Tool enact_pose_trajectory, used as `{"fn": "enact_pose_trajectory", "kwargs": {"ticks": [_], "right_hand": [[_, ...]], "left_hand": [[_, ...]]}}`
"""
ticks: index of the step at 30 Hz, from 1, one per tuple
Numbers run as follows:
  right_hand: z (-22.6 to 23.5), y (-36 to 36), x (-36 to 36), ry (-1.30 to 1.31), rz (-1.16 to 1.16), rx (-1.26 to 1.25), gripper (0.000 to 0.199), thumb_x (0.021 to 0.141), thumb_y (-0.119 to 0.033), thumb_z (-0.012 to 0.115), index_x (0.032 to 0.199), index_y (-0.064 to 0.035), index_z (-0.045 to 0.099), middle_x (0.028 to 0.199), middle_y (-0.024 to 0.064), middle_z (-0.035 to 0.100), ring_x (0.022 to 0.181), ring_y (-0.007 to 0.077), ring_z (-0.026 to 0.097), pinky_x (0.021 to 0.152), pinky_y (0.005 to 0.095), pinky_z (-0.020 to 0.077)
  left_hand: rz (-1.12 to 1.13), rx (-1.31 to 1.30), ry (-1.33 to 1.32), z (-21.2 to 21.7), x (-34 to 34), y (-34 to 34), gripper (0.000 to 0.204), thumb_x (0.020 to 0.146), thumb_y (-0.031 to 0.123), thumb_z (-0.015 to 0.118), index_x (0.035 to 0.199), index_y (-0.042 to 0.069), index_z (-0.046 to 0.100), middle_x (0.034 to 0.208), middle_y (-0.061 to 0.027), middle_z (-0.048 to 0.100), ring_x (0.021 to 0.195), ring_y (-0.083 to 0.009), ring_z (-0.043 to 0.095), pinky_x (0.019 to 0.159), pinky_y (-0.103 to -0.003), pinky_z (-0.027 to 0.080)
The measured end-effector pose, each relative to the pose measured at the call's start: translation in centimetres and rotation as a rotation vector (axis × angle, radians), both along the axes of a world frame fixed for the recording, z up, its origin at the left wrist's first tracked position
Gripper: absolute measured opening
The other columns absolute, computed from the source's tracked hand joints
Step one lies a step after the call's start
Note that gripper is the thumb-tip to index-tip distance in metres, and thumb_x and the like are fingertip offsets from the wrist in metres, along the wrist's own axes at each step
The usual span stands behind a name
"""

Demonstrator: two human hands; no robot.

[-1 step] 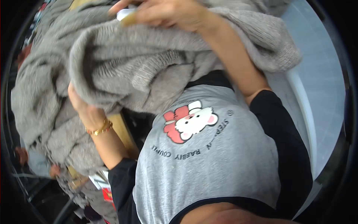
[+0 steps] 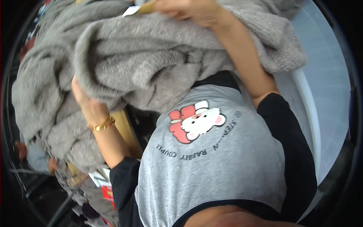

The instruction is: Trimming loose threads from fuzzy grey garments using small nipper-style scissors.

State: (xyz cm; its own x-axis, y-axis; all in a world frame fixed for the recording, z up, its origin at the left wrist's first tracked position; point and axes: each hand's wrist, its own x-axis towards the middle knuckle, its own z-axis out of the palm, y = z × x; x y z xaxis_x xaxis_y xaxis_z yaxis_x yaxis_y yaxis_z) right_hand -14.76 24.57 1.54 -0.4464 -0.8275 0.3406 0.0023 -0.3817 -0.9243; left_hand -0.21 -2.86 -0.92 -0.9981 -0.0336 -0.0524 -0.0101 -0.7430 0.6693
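Observation:
A grey knit garment (image 2: 159, 34) is spread in front of me, its ribbed part folded in the middle and a rolled edge on the left. My left hand (image 2: 90, 106) is closed on that edge from below; its fingertips are hidden behind the knit. At the top, my right hand (image 2: 193, 11) is closed on a small yellow piece (image 2: 147, 6) with a flat white tip (image 2: 131, 11), just above the garment. Blur and the picture's edge hide what kind of thing it is. Part of the knit hangs over my right forearm.
More grey knits (image 2: 34, 98) are heaped on the left. A wooden edge (image 2: 126, 130) shows beside my left forearm. A large whitish plastic bin (image 2: 321, 75) stands on the right. Another person's sleeve (image 2: 38, 157) and a red-and-white package (image 2: 107, 192) appear at lower left.
My right hand has moved right and slightly up with the yellow piece, whose white tip now lies flatter. My left hand keeps its hold on the garment's edge.

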Motion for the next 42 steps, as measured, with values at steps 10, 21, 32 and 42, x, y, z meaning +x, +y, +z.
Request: {"fn": "enact_pose_trajectory", "kwargs": {"ticks": [10,21,32,42], "right_hand": [[-3.9,1.7,0.0,0.149,-0.271,0.076,0.031,0.082,-0.003,0.075,0.111,0.0036,0.065,0.091,0.0006,0.066,0.082,0.0049,0.058,0.070,0.0186,0.0445],[-2.0,3.8,0.0,1.118,-0.476,0.890,0.064,0.073,-0.035,0.079,0.125,-0.0039,0.059,0.093,0.0186,0.068,0.088,0.0311,0.066,0.073,0.0378,0.0503],[-8.6,2.6,-2.2,0.169,-0.214,0.487,0.055,0.080,-0.010,0.077,0.127,0.0078,0.055,0.107,0.0096,0.065,0.088,0.0154,0.059,0.076,0.0284,0.0493],[-7.3,3.6,-2.5,-0.199,-0.122,0.464,0.045,0.086,-0.009,0.070,0.125,0.0096,0.056,0.084,0.0029,0.063,0.070,0.0071,0.054,0.060,0.0225,0.0437]], "left_hand": [[0.593,-0.360,-0.329,0.4,-1.9,1.4,0.036,0.103,0.017,0.039,0.122,-0.008,0.055,0.121,-0.0248,0.060,0.109,-0.0353,0.061,0.096,-0.046,0.053],[0.430,-0.502,-0.172,-1.2,-4.2,-4.5,0.034,0.102,0.009,0.038,0.123,-0.010,0.057,0.120,-0.0214,0.063,0.105,-0.0300,0.065,0.092,-0.040,0.056],[0.732,-1.795,0.664,0.0,-2.5,8.9,0.024,0.086,0.001,0.063,0.109,0.006,0.066,0.094,-0.0081,0.063,0.078,-0.0173,0.061,0.069,-0.029,0.049],[0.188,-2.012,0.051,-6.1,-4.2,13.5,0.064,0.075,0.062,0.071,0.077,-0.001,0.062,0.067,-0.0167,0.064,0.061,-0.0375,0.065,0.058,-0.044,0.052]]}}
